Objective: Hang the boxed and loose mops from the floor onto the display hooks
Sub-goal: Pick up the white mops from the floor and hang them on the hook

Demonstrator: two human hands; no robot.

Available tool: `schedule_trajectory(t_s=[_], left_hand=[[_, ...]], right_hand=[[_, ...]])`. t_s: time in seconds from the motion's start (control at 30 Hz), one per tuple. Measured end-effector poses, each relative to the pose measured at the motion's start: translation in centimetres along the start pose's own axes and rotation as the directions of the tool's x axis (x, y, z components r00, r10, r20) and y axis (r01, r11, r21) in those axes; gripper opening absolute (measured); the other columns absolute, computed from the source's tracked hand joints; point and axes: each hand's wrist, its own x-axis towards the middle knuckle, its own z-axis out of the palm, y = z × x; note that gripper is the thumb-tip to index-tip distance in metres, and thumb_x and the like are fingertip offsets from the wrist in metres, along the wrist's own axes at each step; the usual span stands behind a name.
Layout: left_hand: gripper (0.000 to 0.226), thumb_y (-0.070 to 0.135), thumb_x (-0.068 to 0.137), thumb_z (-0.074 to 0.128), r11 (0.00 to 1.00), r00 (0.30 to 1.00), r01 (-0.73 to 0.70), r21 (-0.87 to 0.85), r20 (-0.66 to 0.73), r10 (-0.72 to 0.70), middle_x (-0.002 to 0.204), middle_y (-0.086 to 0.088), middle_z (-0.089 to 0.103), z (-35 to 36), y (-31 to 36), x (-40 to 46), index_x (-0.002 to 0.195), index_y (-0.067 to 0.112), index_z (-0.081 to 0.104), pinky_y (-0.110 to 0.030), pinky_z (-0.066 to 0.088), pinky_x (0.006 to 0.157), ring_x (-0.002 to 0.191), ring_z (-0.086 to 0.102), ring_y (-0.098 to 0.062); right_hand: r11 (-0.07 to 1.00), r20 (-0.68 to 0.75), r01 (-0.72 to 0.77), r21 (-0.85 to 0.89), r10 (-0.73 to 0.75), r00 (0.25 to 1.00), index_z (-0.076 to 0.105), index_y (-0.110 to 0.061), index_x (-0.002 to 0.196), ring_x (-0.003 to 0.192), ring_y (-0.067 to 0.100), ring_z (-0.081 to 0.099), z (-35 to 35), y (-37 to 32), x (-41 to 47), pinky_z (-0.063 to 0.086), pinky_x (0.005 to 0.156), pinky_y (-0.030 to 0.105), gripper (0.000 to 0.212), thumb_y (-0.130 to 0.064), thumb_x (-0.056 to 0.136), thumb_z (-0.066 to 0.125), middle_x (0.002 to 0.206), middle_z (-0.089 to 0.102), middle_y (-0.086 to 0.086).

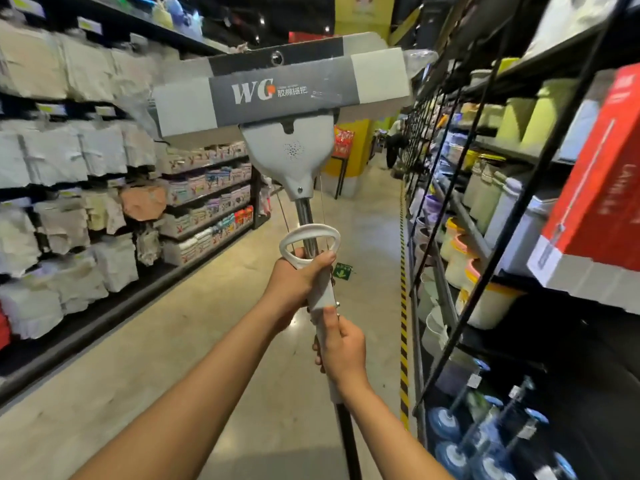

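With both our left hand (294, 282) and right hand (341, 348) clenched around the raised mop (287, 147), its wide head may clip the shelf rack (460, 157) as we swing.

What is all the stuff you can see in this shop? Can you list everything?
mop: one, grey and white head in a grey WC sleeve, held up mid-aisle
wringer handle: one, white loop, on the mop pole
wire rack: one, black, right side
red box: one, red and white, on the right shelf
buckets: several, pale with yellow or orange rims, right shelves
blue mop heads: several, bottom right
packaged cloth goods: many, pale, left shelves
floor: beige, shiny
left hand: grips the pole below the loop
right hand: grips the pole lower down
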Motion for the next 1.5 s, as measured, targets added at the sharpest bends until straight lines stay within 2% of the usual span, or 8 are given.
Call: schedule_trajectory(t_s=[0.17, 0.4, 0.5, 0.7, 0.93, 1.13, 1.33, 1.5], left_hand=[[0.008, 0.022, 0.092, 0.078, 0.999, 0.979, -0.016, -0.031, 0.205, 0.023, 0.074, -0.001, 0.073, 4.9, 1.1, 7.4, 0.094, 0.018, 0.071, -0.032, 0.057, 0.059, 0.070, 0.069, -0.020], [0.011, 0.026, 0.090, 0.080, 0.999, 0.900, -0.021, -0.048, 0.433, 0.040, 0.083, -0.003, 0.076, 14.6, 1.0, 15.4, 0.097, 0.018, 0.077, -0.037, 0.057, 0.071, 0.082, 0.071, -0.025], [0.011, 0.024, 0.091, 0.079, 0.999, 0.870, -0.026, -0.046, 0.490, 0.045, 0.079, 0.002, 0.075, 19.2, 0.4, 18.5, 0.097, 0.015, 0.075, -0.026, 0.054, 0.062, 0.074, 0.070, -0.013], [0.015, 0.020, 0.090, 0.079, 0.997, 0.812, -0.024, -0.077, 0.580, 0.065, 0.085, -0.002, 0.077, 28.6, -1.3, 24.7, 0.103, 0.012, 0.077, -0.024, 0.054, 0.061, 0.078, 0.072, -0.016], [0.025, 0.021, 0.088, 0.079, 0.984, 0.734, -0.058, -0.169, 0.661, 0.157, 0.084, -0.004, 0.074, 37.7, -1.1, 29.5, 0.105, 0.003, 0.076, -0.022, 0.055, 0.065, 0.076, 0.070, -0.011], [0.018, 0.024, 0.082, 0.077, 0.941, 0.590, 0.133, -0.313, 0.788, 0.178, 0.079, -0.004, 0.076, 44.0, 2.3, 30.3, 0.092, 0.009, 0.077, -0.022, 0.055, 0.063, 0.070, 0.072, -0.013], [0.026, 0.039, 0.075, 0.088, 0.935, 0.396, 0.100, -0.340, 0.876, 0.276, 0.069, -0.003, 0.070, 48.6, 5.9, 31.3, 0.077, 0.015, 0.076, -0.028, 0.053, 0.060, 0.064, 0.067, -0.015], [0.054, 0.051, 0.068, 0.078, 0.907, 0.287, 0.062, -0.416, 0.878, 0.383, 0.080, -0.008, 0.077, 52.4, 10.4, 30.6, 0.094, 0.003, 0.078, -0.034, 0.059, 0.070, 0.073, 0.073, -0.020]], right_hand=[[0.999, -0.158, 0.044, 0.003, -0.043, 0.986, 0.055, -0.022, 0.058, 0.047, 0.022, 0.048, -2.4, -2.1, 6.5, 0.038, 0.045, 0.029, 0.061, -0.080, 0.077, 0.058, 0.053, 0.048, 0.002], [0.996, -0.364, 0.087, 0.019, -0.074, 0.928, 0.050, -0.021, 0.057, 0.040, 0.019, 0.047, -8.8, -3.3, 14.8, 0.035, 0.044, 0.027, 0.064, -0.083, 0.070, 0.057, 0.050, 0.046, 0.005], [0.994, -0.436, 0.104, 0.029, -0.081, 0.896, 0.049, -0.012, 0.062, 0.037, 0.018, 0.046, -12.1, -3.2, 18.7, 0.035, 0.043, 0.026, 0.074, -0.084, 0.081, 0.058, 0.048, 0.044, 0.005], [0.988, -0.514, 0.148, 0.043, -0.105, 0.851, 0.061, -0.009, 0.071, 0.041, 0.016, 0.046, -19.8, -2.7, 26.7, 0.037, 0.045, 0.029, 0.053, -0.060, 0.082, 0.056, 0.049, 0.049, 0.000], [0.968, -0.619, 0.249, -0.037, -0.218, 0.755, 0.066, -0.024, 0.062, 0.044, 0.017, 0.044, -27.2, -4.5, 32.9, 0.036, 0.044, 0.027, 0.052, -0.065, 0.093, 0.062, 0.051, 0.049, -0.001], [0.930, -0.681, 0.332, -0.156, -0.345, 0.646, 0.064, -0.011, 0.068, 0.048, 0.007, 0.043, -32.0, -9.3, 34.8, 0.038, 0.045, 0.020, 0.045, -0.052, 0.084, 0.058, 0.056, 0.048, 0.000], [0.901, -0.764, 0.324, -0.289, -0.421, 0.489, 0.061, -0.017, 0.066, 0.053, 0.020, 0.047, -34.7, -13.5, 36.0, 0.041, 0.050, 0.032, 0.065, -0.080, 0.080, 0.064, 0.059, 0.053, 0.009], [0.848, -0.796, 0.333, -0.413, -0.514, 0.319, 0.042, -0.013, 0.063, 0.037, 0.006, 0.033, -35.8, -19.7, 35.1, 0.029, 0.038, 0.019, 0.047, -0.042, 0.097, 0.057, 0.044, 0.038, -0.006]])
